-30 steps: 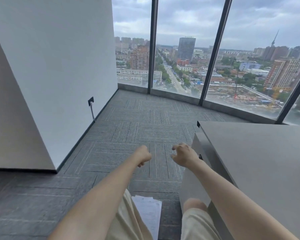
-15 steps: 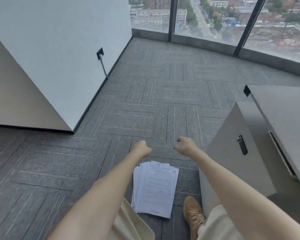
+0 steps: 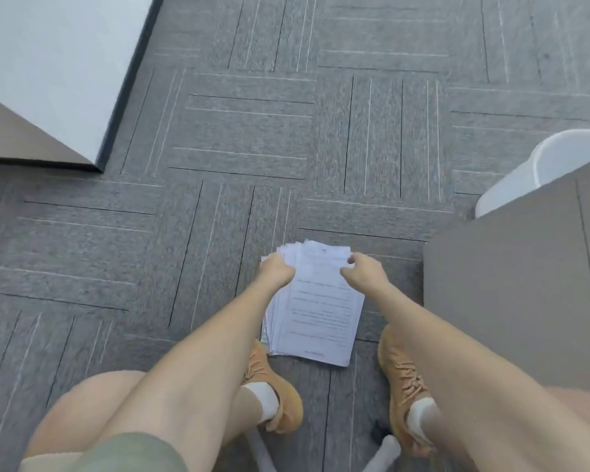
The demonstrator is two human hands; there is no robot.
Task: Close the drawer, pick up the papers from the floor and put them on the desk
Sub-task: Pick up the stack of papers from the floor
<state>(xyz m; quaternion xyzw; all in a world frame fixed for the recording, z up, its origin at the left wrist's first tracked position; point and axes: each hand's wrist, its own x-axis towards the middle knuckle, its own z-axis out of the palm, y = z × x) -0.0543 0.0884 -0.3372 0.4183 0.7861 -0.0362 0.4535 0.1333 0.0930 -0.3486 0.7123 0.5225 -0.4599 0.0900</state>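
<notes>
A fanned stack of white printed papers [image 3: 317,311] lies on the grey carpet between my two feet. My left hand [image 3: 276,270] rests on the stack's far left corner with fingers curled down onto the sheets. My right hand [image 3: 365,270] touches the far right corner, fingers bent over the top edge. Whether either hand has a firm grip is unclear. The grey desk unit [image 3: 518,284] stands at the right; its drawer front is not visible from this angle.
A white bin [image 3: 525,178] stands behind the desk unit at the right. A white wall corner with dark skirting [image 3: 103,158] juts in at the upper left. My orange shoes [image 3: 273,386] flank the papers, and chair legs [image 3: 382,451] show at the bottom.
The view has tipped from the windows down to the floor as I bent low. Both hands dropped from mid-air onto the top corners of the paper stack.
</notes>
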